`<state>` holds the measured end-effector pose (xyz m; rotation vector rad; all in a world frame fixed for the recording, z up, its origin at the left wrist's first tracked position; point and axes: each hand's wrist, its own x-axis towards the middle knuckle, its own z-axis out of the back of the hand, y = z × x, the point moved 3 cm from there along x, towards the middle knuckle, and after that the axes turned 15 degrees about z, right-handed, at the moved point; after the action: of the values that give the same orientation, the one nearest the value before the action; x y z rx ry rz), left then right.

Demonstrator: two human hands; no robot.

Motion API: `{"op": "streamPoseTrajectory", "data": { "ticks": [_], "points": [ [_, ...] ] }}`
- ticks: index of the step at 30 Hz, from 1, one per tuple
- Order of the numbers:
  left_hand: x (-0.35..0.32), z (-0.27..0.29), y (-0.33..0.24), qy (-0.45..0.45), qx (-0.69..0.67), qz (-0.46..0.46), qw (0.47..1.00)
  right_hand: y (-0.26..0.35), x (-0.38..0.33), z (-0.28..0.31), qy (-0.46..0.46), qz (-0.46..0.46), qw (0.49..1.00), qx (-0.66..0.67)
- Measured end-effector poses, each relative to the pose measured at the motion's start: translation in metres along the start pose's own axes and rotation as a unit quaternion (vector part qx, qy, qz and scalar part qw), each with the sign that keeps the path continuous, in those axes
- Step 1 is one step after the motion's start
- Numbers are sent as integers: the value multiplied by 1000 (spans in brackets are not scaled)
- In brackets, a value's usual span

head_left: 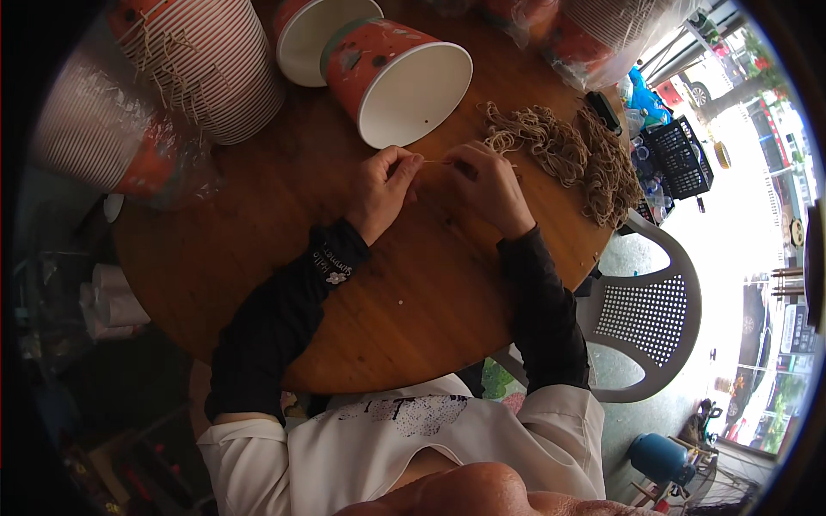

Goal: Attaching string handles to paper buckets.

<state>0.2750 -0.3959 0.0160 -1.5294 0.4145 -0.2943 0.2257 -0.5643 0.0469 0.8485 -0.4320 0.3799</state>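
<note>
My left hand [385, 189] and my right hand [488, 184] meet over the round wooden table [404, 301], both pinching a thin piece of beige string [434, 161] stretched between their fingertips. Just beyond the hands lies an orange paper bucket [391, 73] on its side, its white inside facing me. A heap of beige string pieces [564, 150] lies to the right of my right hand near the table's edge. Both forearms wear dark sleeves.
A second paper bucket [317, 34] lies behind the first. Stacks of striped paper buckets [206, 64] with string handles stand at the far left, some in clear plastic [112, 138]. A grey plastic chair [645, 318] stands at the right. A black crate [680, 155] sits beyond the table.
</note>
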Motion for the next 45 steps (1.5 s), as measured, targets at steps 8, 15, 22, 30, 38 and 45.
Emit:
{"op": "streamPoseTrajectory", "data": {
  "ticks": [8, 15, 22, 30, 38, 45],
  "points": [
    [6, 3, -2, -6, -33, 45, 998, -100, -45, 107, -144, -159, 913, -348],
    [6, 3, 7, -19, 31, -9, 999, -29, -5, 49, -165, -29, 961, -218],
    [1, 8, 0, -69, 141, -64, 985, 14, 8, -12, -66, -43, 993, 92],
    [64, -78, -85, -50, 539, -499, 677, -30, 0, 2, -125, -39, 991, 16],
    [222, -77, -46, -61, 857, -391, 329, -30, 5, -2, -112, 4, 994, 10],
    [149, -62, -55, -35, 630, -467, 620, -77, -6, 43, -321, -125, 936, 66]
  ]
}}
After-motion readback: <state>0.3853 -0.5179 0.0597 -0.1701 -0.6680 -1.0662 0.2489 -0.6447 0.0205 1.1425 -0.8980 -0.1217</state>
